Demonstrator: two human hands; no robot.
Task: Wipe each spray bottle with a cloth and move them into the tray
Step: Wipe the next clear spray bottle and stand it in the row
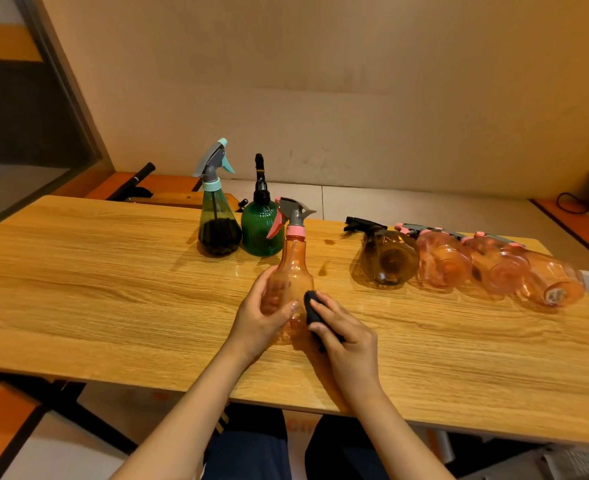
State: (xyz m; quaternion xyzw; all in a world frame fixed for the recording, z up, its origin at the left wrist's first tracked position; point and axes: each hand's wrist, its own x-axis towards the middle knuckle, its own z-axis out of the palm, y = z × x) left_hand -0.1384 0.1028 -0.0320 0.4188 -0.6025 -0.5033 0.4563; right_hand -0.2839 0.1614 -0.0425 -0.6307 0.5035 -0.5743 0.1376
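Hands [262, 317] around bottle [295, 271], mid-table [113, 289].

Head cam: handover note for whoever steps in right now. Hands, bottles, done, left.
Left hand grips the orange spray bottle, held upright over the table.
Right hand holds the dark cloth pressed against that bottle's lower right side; wiping is under way.
Two bottles stand behind it: the teal-topped bottle and the dark green bottle.
Four bottles lie on their sides in a row at right: the amber bottle and three pink ones.
No tray is clearly visible, so I cannot tell whether the lying ones count as done.
Left: finish this bottle, then the two standing ones.
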